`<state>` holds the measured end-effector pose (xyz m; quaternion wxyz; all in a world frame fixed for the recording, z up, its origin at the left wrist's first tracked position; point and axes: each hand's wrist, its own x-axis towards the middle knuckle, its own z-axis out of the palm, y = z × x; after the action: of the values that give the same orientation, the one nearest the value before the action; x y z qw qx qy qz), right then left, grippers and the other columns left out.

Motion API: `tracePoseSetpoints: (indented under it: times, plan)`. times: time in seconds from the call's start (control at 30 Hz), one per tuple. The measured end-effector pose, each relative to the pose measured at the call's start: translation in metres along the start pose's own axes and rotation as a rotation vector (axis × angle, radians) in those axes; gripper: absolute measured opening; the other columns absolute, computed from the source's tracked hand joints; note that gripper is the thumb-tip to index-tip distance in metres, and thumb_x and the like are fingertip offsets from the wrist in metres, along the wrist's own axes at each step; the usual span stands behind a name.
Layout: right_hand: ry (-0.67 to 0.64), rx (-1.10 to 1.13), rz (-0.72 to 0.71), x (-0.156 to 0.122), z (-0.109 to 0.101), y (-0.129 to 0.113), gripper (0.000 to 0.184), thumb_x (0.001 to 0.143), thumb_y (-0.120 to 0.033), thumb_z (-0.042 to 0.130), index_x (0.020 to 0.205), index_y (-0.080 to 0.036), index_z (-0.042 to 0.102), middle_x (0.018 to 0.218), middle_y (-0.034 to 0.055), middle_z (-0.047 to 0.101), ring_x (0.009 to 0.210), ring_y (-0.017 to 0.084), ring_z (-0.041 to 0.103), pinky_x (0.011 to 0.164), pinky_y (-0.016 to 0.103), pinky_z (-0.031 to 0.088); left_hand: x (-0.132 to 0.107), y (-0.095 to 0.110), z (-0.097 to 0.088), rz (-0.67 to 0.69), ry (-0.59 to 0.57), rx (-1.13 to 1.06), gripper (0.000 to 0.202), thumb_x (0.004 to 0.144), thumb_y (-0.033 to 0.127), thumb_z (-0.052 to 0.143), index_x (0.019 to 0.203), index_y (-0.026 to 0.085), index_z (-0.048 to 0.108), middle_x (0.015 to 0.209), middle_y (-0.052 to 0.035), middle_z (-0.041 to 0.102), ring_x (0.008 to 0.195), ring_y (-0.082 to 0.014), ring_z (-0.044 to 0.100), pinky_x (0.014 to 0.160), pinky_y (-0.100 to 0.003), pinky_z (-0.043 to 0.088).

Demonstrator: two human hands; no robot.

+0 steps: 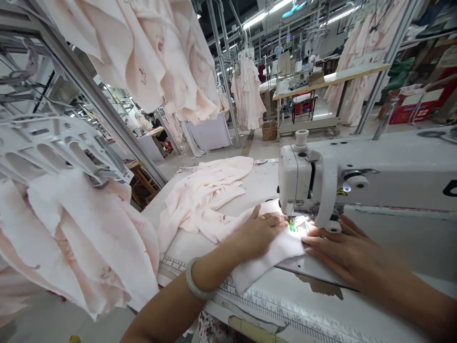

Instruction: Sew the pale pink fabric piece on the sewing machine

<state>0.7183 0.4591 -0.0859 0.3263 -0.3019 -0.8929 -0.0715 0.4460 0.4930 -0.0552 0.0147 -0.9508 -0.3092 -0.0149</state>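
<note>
Pale pink fabric (pixel 203 200) lies bunched on the sewing table, and one end of it runs under the needle area of a white sewing machine (pixel 300 176). My left hand (pixel 259 231) rests flat on that fabric, fingers stretched toward the lit presser foot (pixel 293 225). To the right of the foot, my right hand (pixel 342 247) lies with its fingers extended at the fabric's edge, partly behind the machine's white guard. Neither hand visibly grips the cloth. The fabric right under the foot is washed out by the lamp.
A ruler tape (pixel 271 307) runs along the table's front edge. At left, pink pieces hang from a white clip hanger (pixel 60 143), close to the table. More pink garments (pixel 143 52) hang overhead. A metal post (pixel 96 100) slants behind them. Other workstations (pixel 307 90) stand farther back.
</note>
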Motion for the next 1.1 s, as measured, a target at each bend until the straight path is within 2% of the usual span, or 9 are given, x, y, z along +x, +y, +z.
tracePoseSetpoints:
  times: [0.17, 0.3, 0.47, 0.53, 0.63, 0.73, 0.8, 0.9, 1.1]
  plan:
    - [-0.044, 0.048, -0.012, 0.006, -0.005, 0.002, 0.033, 0.117, -0.04, 0.047, 0.109, -0.033, 0.078, 0.099, -0.0025, 0.083, 0.081, 0.024, 0.075, 0.098, 0.05, 0.054, -0.015, -0.017, -0.02, -0.197, 0.116, -0.035, 0.034, 0.114, 0.035, 0.053, 0.14, 0.019, 0.067, 0.14, -0.0103, 0.074, 0.14, -0.0268, 0.063, 0.136, -0.06, 0.029]
    - [0.007, 0.058, -0.032, 0.01, -0.007, -0.013, 0.035, 0.119, -0.042, 0.045, 0.125, -0.031, 0.077, 0.104, 0.002, 0.082, 0.086, 0.024, 0.078, 0.088, 0.045, 0.059, -0.06, -0.025, -0.045, -0.554, 0.06, 0.001, 0.026, 0.113, 0.029, 0.052, 0.126, 0.017, 0.07, 0.133, -0.0119, 0.074, 0.131, -0.0276, 0.066, 0.123, -0.054, 0.045]
    - [-0.131, 0.258, -0.077, 0.019, -0.012, -0.05, 0.045, 0.115, -0.057, 0.053, 0.145, -0.027, 0.07, 0.123, 0.0083, 0.079, 0.108, 0.025, 0.076, 0.093, 0.039, 0.062, -0.139, 0.04, -0.01, -0.8, -0.028, 0.116, 0.017, 0.105, 0.021, 0.054, 0.111, 0.016, 0.069, 0.108, -0.0128, 0.075, 0.103, -0.0291, 0.071, 0.085, -0.039, 0.06]
    - [-0.28, 0.341, -0.101, 0.022, -0.01, -0.057, 0.055, 0.113, -0.066, 0.052, 0.152, -0.028, 0.065, 0.129, 0.0082, 0.077, 0.114, 0.027, 0.074, 0.111, 0.048, 0.056, -0.156, 0.08, 0.022, -0.664, 0.006, 0.113, 0.012, 0.102, 0.031, 0.063, 0.104, 0.02, 0.068, 0.091, -0.0077, 0.072, 0.083, -0.0254, 0.069, 0.066, -0.031, 0.055]
    - [-0.385, 0.317, -0.108, 0.022, -0.003, -0.053, 0.049, 0.111, -0.063, 0.06, 0.148, -0.032, 0.068, 0.136, 0.0066, 0.076, 0.126, 0.03, 0.07, 0.126, 0.058, 0.04, -0.15, 0.121, 0.055, -0.324, 0.153, 0.075, 0.023, 0.098, 0.039, 0.074, 0.086, 0.022, 0.064, 0.07, -0.0038, 0.062, 0.064, -0.0208, 0.062, 0.055, -0.028, 0.046]
    - [-0.321, 0.209, -0.118, 0.017, 0.006, -0.04, 0.038, 0.111, -0.054, 0.062, 0.141, -0.033, 0.073, 0.14, 0.0058, 0.076, 0.133, 0.031, 0.068, 0.124, 0.058, 0.041, -0.121, 0.12, 0.048, -0.078, 0.317, 0.062, 0.038, 0.098, 0.052, 0.073, 0.077, 0.022, 0.062, 0.071, -0.0062, 0.065, 0.069, -0.0227, 0.068, 0.063, -0.033, 0.054]
    - [-0.27, 0.16, -0.124, 0.012, 0.009, -0.033, 0.039, 0.112, -0.054, 0.062, 0.143, -0.034, 0.073, 0.139, 0.0059, 0.077, 0.133, 0.032, 0.068, 0.118, 0.056, 0.047, -0.104, 0.105, 0.028, -0.054, 0.323, 0.018, 0.034, 0.101, 0.053, 0.069, 0.099, 0.019, 0.072, 0.105, -0.0133, 0.078, 0.1, -0.029, 0.076, 0.088, -0.041, 0.062]
    - [-0.19, 0.121, -0.13, 0.009, 0.006, -0.026, 0.042, 0.111, -0.053, 0.063, 0.146, -0.034, 0.072, 0.134, 0.0058, 0.079, 0.128, 0.032, 0.071, 0.112, 0.054, 0.051, -0.092, 0.086, 0.001, -0.095, 0.187, -0.042, 0.058, 0.109, 0.057, 0.058, 0.149, 0.016, 0.059, 0.16, -0.0158, 0.062, 0.149, -0.0331, 0.058, 0.121, -0.051, 0.052]
    - [-0.122, 0.149, -0.133, 0.012, -0.01, -0.021, 0.03, 0.113, -0.049, 0.058, 0.121, -0.03, 0.08, 0.114, 0.0033, 0.083, 0.105, 0.028, 0.076, 0.096, 0.049, 0.058, -0.089, 0.078, -0.019, -0.397, -0.082, -0.035, 0.063, 0.108, 0.066, 0.057, 0.14, 0.013, 0.067, 0.155, -0.0202, 0.065, 0.137, -0.0394, 0.066, 0.11, -0.056, 0.058]
